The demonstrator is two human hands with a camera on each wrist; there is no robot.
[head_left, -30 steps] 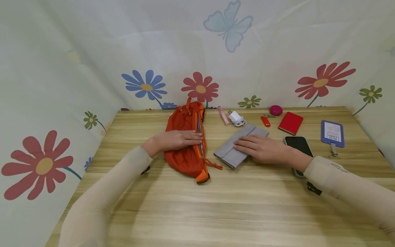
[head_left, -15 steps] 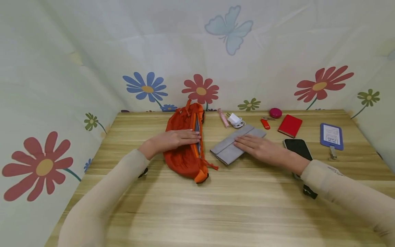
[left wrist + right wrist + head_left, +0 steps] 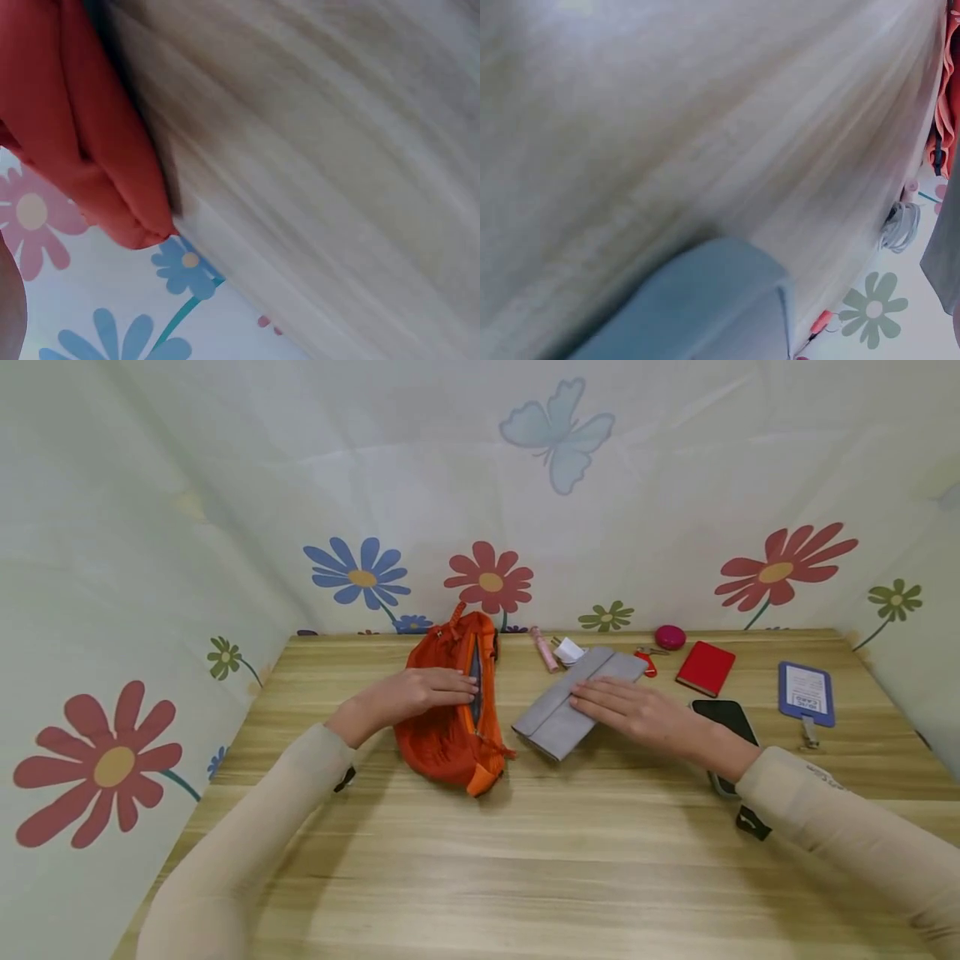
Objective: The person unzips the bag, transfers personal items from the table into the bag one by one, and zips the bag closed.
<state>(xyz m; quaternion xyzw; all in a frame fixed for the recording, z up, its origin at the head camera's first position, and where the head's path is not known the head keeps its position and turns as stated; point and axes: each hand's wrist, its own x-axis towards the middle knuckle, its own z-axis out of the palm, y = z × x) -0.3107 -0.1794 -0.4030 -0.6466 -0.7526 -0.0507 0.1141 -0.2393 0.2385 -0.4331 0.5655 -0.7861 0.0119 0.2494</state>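
An orange zip bag (image 3: 435,747) lies on the left of the table, its long zip opening gaping toward the right. My left hand (image 3: 408,695) holds the bag from its left side, fingers over the near edge of the opening; the thumb is hidden. In the left wrist view, orange cloth (image 3: 90,135) bulges at the upper left. My right hand (image 3: 637,714) grips a folded grey pouch (image 3: 555,718), fingers flat on top and thumb out of sight underneath. The pouch is tilted and overlaps the white charger (image 3: 570,651). In the right wrist view, the pouch's corner (image 3: 941,255) shows at the right edge.
Behind the pouch lie a pink tube (image 3: 544,650) and a key with a red tag (image 3: 648,663). A magenta round case (image 3: 670,637), a red notebook (image 3: 706,668) and a blue card holder (image 3: 806,693) are farther right. Under my right forearm lies a phone (image 3: 723,718).
The bag's opening has widened as my left hand drew its edge leftward. The grey pouch has risen and shifted, and now covers part of the charger and its cable.
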